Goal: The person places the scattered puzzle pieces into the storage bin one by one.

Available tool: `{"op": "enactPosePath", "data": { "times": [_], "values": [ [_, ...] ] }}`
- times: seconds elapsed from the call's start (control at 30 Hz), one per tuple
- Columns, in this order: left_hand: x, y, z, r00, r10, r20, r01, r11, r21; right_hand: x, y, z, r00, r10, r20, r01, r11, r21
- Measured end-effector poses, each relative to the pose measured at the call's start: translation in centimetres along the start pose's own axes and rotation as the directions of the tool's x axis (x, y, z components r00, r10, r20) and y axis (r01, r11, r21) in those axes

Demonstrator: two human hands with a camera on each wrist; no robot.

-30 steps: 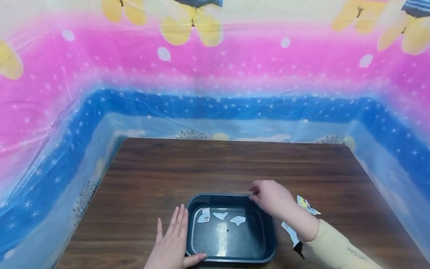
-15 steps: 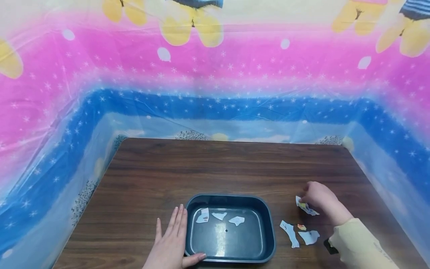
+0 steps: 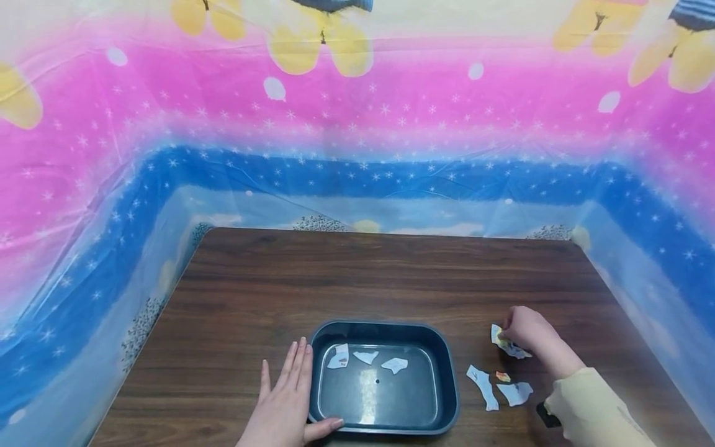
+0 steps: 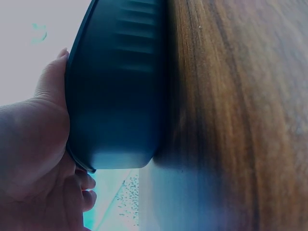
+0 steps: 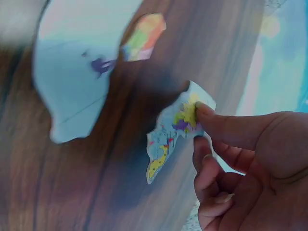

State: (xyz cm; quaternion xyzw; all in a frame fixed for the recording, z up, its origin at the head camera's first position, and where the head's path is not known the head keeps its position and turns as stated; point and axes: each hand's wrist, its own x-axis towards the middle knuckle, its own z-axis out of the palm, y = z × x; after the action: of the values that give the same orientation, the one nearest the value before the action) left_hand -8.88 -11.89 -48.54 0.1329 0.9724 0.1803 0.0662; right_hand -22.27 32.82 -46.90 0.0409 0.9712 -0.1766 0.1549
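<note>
My right hand (image 3: 529, 329) pinches a colourful printed puzzle piece (image 5: 165, 139) between thumb and fingers, close over the table right of the dark tray. The piece is irregular, with yellow, purple and pale blue print. My left hand (image 3: 282, 397) lies along the left side of the tray (image 3: 449, 397), fingers straight, thumb over the front rim. Inside the tray are three pale pieces: a left one (image 3: 339, 357), a middle one (image 3: 365, 357) and a right one (image 3: 395, 365). The left wrist view shows the tray's outer wall (image 4: 115, 91) against my thumb and palm.
Right of the tray lie a long pale piece (image 3: 483, 388), a small orange piece (image 3: 503, 376) and a broad pale piece (image 3: 515, 393). A black piece (image 3: 548, 416) shows partly under my right sleeve (image 3: 594, 406). A patterned cloth (image 3: 357, 136) hangs around the wooden table (image 3: 357, 273).
My right hand has moved right from the tray's back right corner to the printed piece, uncovering pieces beside the tray. Over the last half second it stays there. The left hand holds its place.
</note>
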Motion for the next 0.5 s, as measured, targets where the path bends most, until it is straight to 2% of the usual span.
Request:
{"op": "enactPosePath", "data": {
  "times": [0.13,0.23,0.33,0.4,0.5],
  "values": [
    [0.0,-0.1,0.1,1.000,0.006,-0.016,-0.006,1.000,0.010,-0.3,-1.6,-0.6,0.999,-0.031,-0.030,0.033,0.998,0.054],
    [0.1,-0.1,0.2,0.999,0.020,-0.037,-0.019,0.999,0.025,-1.1,-3.9,-1.2,0.995,-0.053,-0.079,0.060,0.994,0.087],
    [0.0,-0.1,0.4,0.998,0.032,-0.052,-0.030,0.999,0.035,-2.6,-7.6,-1.8,0.981,-0.114,-0.158,0.133,0.984,0.116],
    [0.0,-0.1,0.4,0.998,0.034,-0.059,-0.031,0.999,0.040,-3.7,-10.6,-1.9,0.962,-0.177,-0.206,0.204,0.972,0.117],
    [-0.1,-0.1,0.4,0.997,0.035,-0.069,-0.032,0.998,0.045,-5.4,-15.1,-1.1,0.936,-0.281,-0.212,0.309,0.945,0.109]
  ]
}}
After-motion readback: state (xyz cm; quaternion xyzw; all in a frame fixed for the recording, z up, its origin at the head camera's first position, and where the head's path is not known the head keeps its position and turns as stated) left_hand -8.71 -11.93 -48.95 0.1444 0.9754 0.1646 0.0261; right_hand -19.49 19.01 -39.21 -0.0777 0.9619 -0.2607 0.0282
